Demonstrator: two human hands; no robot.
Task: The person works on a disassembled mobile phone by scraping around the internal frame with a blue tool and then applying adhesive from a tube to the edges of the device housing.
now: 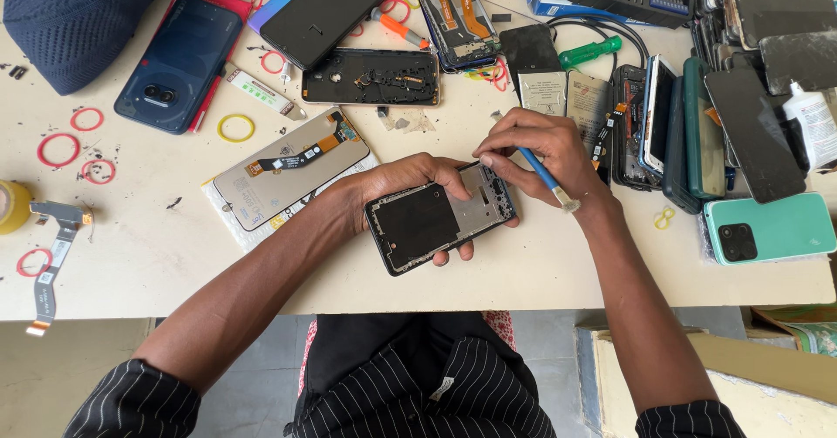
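Cream worktable [157,255] cluttered with phones, loose screens and red rubber bands [59,149]; grey floor below. Left hand [403,185] grips an opened phone frame [440,218] over the table edge, right hand [540,149] pinches a blue-handled tool [542,175], perhaps a brush, at its top

Black phone frame [440,218], opened and face-up, tilted over the table edge; slim blue tool [542,173] slanting onto its top end

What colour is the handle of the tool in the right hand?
Blue, with a pale tip: the tool in the right hand, seen in the head view.
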